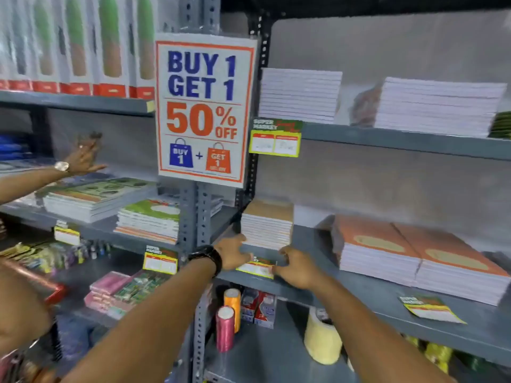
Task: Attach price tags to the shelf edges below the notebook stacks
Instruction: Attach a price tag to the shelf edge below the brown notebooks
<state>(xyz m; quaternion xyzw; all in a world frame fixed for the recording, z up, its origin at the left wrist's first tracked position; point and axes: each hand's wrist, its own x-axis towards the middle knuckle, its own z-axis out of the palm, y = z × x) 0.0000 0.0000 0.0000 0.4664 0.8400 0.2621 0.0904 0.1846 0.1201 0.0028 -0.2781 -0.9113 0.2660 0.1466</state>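
Fingers (243,257) of the left hand (231,254) and of the right hand (297,268) pinch the two ends of a yellow tag (257,268), pressing it flat against the grey shelf edge (345,295); both hands are closed on it, left at its left end, right at its right end. Far left of them, another person's hand (83,158) with a watch reaches into the next bay. Left and below, a tag (160,261) already hangs under a green stack (149,221). Straight above the fingers sits a brown-topped stack (266,226), touching the shelf just behind the tag. Higher up hangs a sale sign (203,109). Right of the fingers lie orange notebooks (414,255), with a loose tag (431,309) lying flat in front of them
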